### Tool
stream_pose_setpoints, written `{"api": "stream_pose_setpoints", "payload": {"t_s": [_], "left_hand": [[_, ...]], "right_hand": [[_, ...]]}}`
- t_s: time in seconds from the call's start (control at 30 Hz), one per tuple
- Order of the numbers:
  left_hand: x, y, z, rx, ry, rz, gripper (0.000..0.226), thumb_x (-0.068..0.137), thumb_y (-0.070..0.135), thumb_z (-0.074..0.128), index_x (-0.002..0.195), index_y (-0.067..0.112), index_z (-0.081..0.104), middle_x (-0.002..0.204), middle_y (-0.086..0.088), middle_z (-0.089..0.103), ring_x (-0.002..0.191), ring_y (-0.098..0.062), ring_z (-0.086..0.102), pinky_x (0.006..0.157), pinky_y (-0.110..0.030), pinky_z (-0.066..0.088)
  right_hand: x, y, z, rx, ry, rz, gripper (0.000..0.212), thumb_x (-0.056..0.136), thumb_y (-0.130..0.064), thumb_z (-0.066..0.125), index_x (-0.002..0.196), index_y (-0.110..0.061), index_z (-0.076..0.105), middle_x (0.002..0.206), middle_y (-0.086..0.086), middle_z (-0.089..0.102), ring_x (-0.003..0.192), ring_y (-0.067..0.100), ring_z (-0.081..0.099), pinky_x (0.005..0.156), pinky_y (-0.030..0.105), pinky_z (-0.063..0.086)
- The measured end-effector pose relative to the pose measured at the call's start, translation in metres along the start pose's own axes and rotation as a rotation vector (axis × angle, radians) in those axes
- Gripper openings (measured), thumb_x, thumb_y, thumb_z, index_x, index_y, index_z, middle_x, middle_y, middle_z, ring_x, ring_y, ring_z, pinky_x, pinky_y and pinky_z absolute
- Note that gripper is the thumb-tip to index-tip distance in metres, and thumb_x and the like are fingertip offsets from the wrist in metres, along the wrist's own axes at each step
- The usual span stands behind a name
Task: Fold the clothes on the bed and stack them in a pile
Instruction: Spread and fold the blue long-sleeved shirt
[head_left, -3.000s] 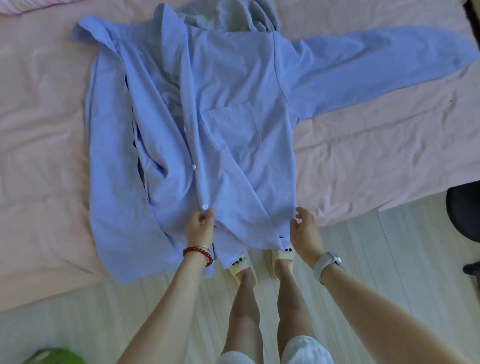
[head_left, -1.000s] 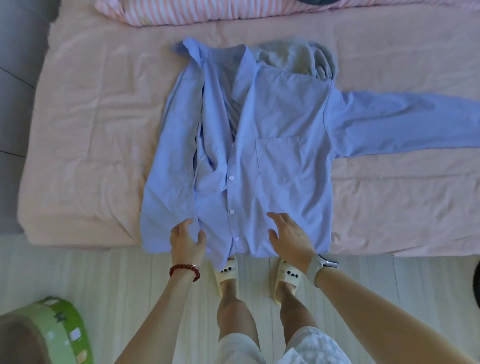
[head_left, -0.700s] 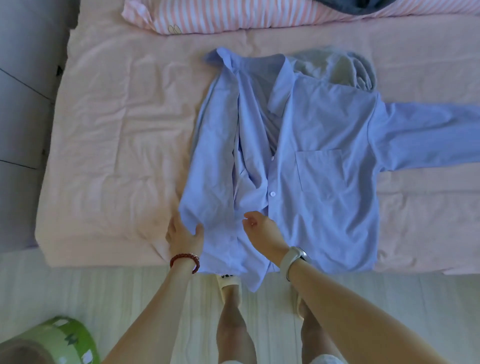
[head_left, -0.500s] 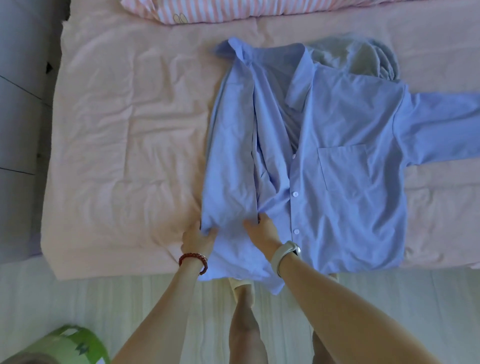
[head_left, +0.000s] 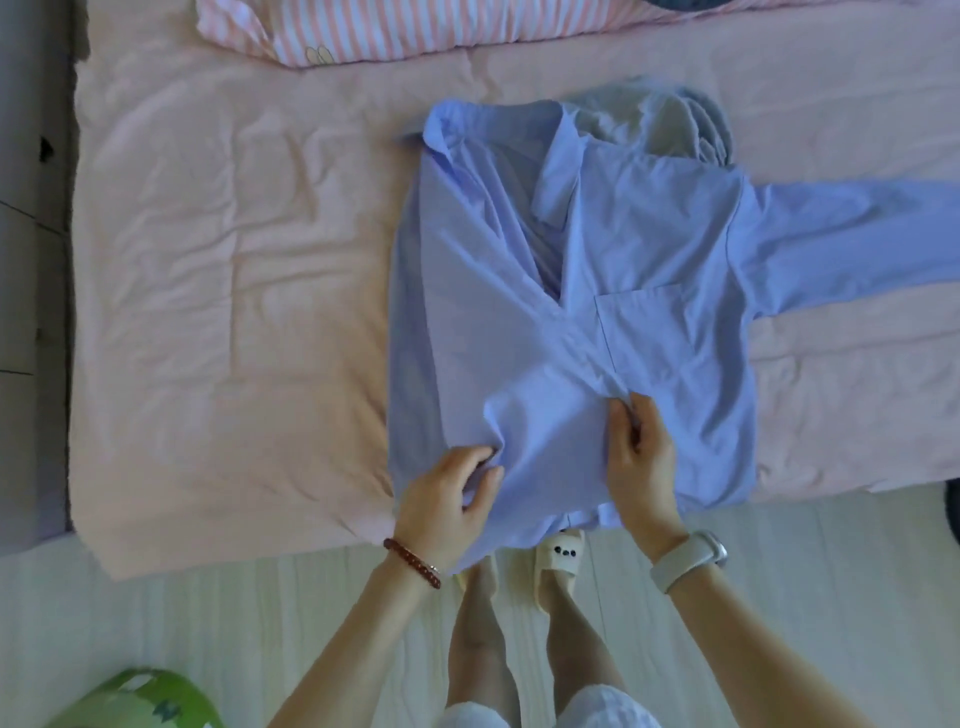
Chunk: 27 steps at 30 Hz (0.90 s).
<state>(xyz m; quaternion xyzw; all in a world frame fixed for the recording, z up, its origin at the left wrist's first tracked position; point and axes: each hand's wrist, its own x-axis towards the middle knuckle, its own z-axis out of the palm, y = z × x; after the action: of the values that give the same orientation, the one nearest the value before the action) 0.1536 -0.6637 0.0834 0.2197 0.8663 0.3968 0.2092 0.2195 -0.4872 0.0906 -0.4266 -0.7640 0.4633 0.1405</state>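
From the head view, the only 1 I have, I see the blue shirt (head_left: 582, 322) lying face up near the front edge of the pink bed (head_left: 218, 291), collar toward the striped pillow (head_left: 395, 31), its hem hanging just over the edge. My left hand (head_left: 447, 506) pinches a bunch of the lower left panel, fingers curled into the cloth, while my right hand (head_left: 639, 467) grips the folded-over edge at the centre, fingers curled round it. I judge both hold the flap in place so the left side lies flat across the front. The right sleeve (head_left: 852, 234) is spread outward, not yet folded. A grey garment (head_left: 654, 114) sits partly under the collar.
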Motion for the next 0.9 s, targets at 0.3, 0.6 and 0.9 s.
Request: {"api": "stream_pose_setpoints", "payload": {"t_s": [0.3,0.6,0.9], "left_hand": [[0.030,-0.028,0.080,-0.119,0.251,-0.706,0.038,0.087,0.014,0.060,0.119,-0.004,0.051,0.118,-0.023,0.050,0.111,-0.033,0.047,0.087,-0.033,0.037],[0.023,-0.023,0.115,-0.296,0.353,-0.845,0.054,0.072,0.040,0.074,0.105,0.003,0.054,0.107,-0.013,0.059,0.098,-0.028,0.056,0.086,-0.039,0.047],[0.017,-0.024,0.100,-0.247,0.629,-0.763,0.011,0.092,0.009,0.050,0.089,-0.001,0.053,0.069,-0.010,0.044,0.074,-0.021,0.041,0.061,-0.027,0.034]], "right_hand": [[0.058,0.138,-0.075,-0.360,-0.210,0.541,0.044,0.092,-0.012,0.050,0.135,-0.007,0.041,0.120,0.017,0.059,0.110,0.033,0.054,0.089,0.032,0.037],[0.059,0.163,-0.067,-0.325,-0.265,0.483,0.042,0.090,-0.010,0.051,0.132,-0.005,0.044,0.125,0.018,0.051,0.117,0.034,0.047,0.096,0.035,0.035],[0.041,0.163,-0.072,-0.416,-0.380,0.405,0.027,0.093,-0.016,0.044,0.067,-0.011,0.038,0.061,0.003,0.042,0.070,0.027,0.041,0.056,0.032,0.027]]}}
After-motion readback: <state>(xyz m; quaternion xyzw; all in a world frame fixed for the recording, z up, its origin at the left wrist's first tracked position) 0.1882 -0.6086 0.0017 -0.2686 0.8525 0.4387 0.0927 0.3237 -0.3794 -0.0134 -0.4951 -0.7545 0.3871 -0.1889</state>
